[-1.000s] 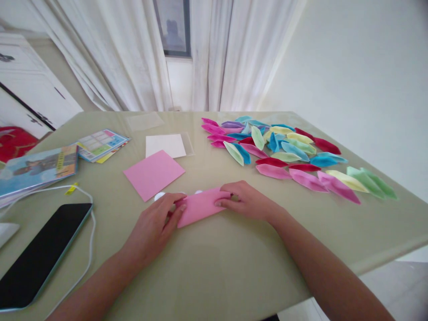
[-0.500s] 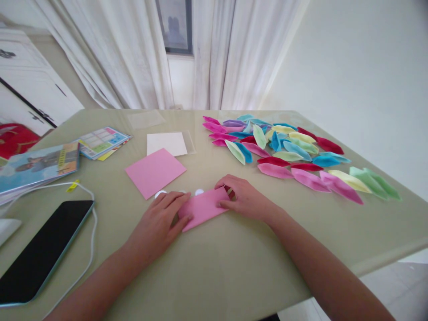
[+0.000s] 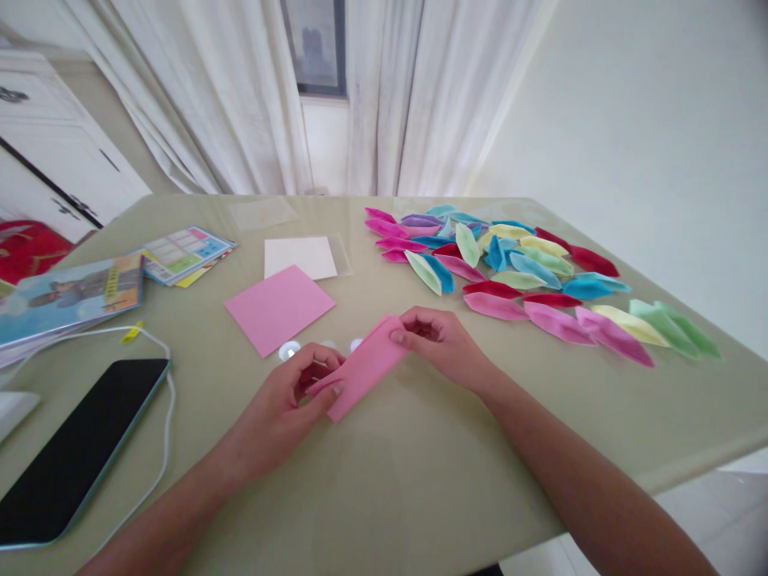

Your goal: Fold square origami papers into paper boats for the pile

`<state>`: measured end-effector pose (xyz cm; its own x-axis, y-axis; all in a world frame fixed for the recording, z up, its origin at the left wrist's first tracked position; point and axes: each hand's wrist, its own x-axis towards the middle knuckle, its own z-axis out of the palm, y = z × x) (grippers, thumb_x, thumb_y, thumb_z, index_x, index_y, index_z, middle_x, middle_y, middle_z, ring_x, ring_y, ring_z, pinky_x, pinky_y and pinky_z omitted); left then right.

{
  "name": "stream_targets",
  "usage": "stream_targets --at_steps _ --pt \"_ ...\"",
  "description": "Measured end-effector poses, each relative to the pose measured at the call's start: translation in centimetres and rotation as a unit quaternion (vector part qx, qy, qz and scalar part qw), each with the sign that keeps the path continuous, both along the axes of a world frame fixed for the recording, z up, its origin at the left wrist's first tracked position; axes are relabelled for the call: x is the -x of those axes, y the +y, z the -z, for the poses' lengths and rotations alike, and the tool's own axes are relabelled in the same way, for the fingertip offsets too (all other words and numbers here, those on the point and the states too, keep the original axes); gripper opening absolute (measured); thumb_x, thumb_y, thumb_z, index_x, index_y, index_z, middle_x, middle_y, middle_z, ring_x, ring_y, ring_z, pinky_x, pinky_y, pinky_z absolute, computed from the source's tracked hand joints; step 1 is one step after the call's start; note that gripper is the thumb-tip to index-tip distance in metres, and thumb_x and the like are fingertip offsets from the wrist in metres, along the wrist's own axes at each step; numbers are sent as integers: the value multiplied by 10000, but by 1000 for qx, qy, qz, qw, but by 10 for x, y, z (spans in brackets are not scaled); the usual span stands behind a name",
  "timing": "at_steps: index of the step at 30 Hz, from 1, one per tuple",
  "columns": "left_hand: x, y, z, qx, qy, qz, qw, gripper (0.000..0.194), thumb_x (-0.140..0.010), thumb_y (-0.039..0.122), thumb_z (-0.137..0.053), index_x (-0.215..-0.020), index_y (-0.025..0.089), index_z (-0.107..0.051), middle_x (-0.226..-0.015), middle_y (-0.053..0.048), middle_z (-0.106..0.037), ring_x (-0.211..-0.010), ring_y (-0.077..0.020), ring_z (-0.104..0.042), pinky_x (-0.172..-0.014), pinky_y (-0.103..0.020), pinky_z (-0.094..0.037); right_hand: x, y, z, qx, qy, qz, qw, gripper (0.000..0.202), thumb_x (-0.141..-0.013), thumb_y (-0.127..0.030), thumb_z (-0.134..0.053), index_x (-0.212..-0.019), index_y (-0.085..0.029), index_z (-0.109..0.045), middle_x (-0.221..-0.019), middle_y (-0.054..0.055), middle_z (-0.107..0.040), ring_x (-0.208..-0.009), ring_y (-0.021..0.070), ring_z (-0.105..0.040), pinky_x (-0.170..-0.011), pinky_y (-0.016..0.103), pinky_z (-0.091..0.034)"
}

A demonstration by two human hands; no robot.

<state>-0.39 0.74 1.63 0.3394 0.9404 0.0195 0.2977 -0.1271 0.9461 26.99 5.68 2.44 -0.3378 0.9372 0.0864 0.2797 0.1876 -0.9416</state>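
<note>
A folded sheet of pink paper is held between my two hands, tilted a little off the table. My left hand pinches its left end, thumb on the near face. At the upper right end, my right hand grips it between thumb and curled fingers. Just beyond the paper lies a flat pink sheet, partly over a white sheet in a clear sleeve. Reflections of lights show on the tabletop behind my left hand.
Several folded paper pieces in many colours lie across the table's right side. At left are a black-screened phone, a white cable, a booklet and printed cards. A clear sleeve lies near the far edge.
Both hands have lifted the pink paper slightly and turned it, its right end now higher and farther away. Its folded layers have parted a little at the left end.
</note>
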Motion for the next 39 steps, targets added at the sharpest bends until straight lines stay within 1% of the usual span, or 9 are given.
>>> stream_targets --at_steps 3,6,8,10,12,17,24,28,39 --pt "-3 -6 -6 45 -39 65 996 208 -957 361 -701 -1129 245 -699 -1093 -70 -754 -984 -243 -732 -868 -362 -623 3 -8 -8 15 61 -30 998 333 -887 -487 -824 -843 -174 -721 -752 -8 -667 -687 136 -581 -629 256 -454" --pt "-8 -15 -8 109 -101 93 985 301 -978 389 -702 -1244 253 -738 -1169 -92 -779 -998 -255 -753 -846 -357 -633 12 -21 -15 14 28 -75 997 325 -878 -453 -843 -788 -167 -717 -707 -19 -633 -657 120 -530 -610 245 -414" --pt "-11 -21 -8 126 -111 79 983 259 -988 394 -698 -1187 252 -782 -1093 -76 -805 -928 -239 -758 -770 -322 -622 17 -29 -17 12 23 -85 996 316 -880 -429 -843 -768 -165 -710 -699 -24 -630 -646 111 -504 -597 237 -387" --pt "-14 -25 -6 122 -105 62 985 219 -998 384 -693 -1141 265 -809 -1048 -52 -817 -900 -222 -756 -747 -299 -605 21 -34 -18 17 27 -95 995 279 -895 -427 -827 -840 -170 -733 -753 -13 -662 -680 120 -536 -611 236 -397" --pt "-16 -28 -5 119 -110 55 985 219 -1011 374 -680 -1161 284 -811 -1073 -39 -820 -915 -216 -756 -770 -299 -605 23 -36 -18 22 28 -95 995 268 -908 -434 -809 -893 -174 -742 -781 -7 -673 -700 130 -560 -617 237 -407" --pt "-16 -30 -4 111 -130 45 984 240 -1006 357 -692 -1207 286 -804 -1089 -39 -827 -916 -215 -770 -801 -306 -628 24 -38 -20 16 18 -90 996 245 -908 -377 -806 -822 -165 -719 -725 -20 -642 -660 116 -537 -596 229 -388" --pt "-16 -31 -11 44 -84 -52 994 191 -949 390 -760 -1033 251 -861 -914 -36 -839 -770 -178 -761 -657 -220 -593 25 -43 -21 -9 8 -115 993 201 -910 -343 -800 -857 -161 -731 -752 -17 -669 -676 112 -563 -624 223 -404" --pt "-17 -31 -16 39 -74 -50 995 198 -965 390 -738 -1057 269 -865 -919 -32 -845 -782 -176 -775 -667 -204 -595 25 -43 -19 -9 10 -118 993 195 -904 -325 -808 -863 -152 -728 -756 -18 -668 -679 104 -557 -623 214 -402" --pt "-17 -30 -16 26 -76 -40 996 200 -976 387 -725 -1100 317 -867 -940 -25 -851 -780 -179 -781 -667 -205 -595 25 -43 -19 -18 4 -120 993 211 -918 -331 -805 -852 -157 -705 -745 -34 -642 -667 90 -536 -616 212 -390"
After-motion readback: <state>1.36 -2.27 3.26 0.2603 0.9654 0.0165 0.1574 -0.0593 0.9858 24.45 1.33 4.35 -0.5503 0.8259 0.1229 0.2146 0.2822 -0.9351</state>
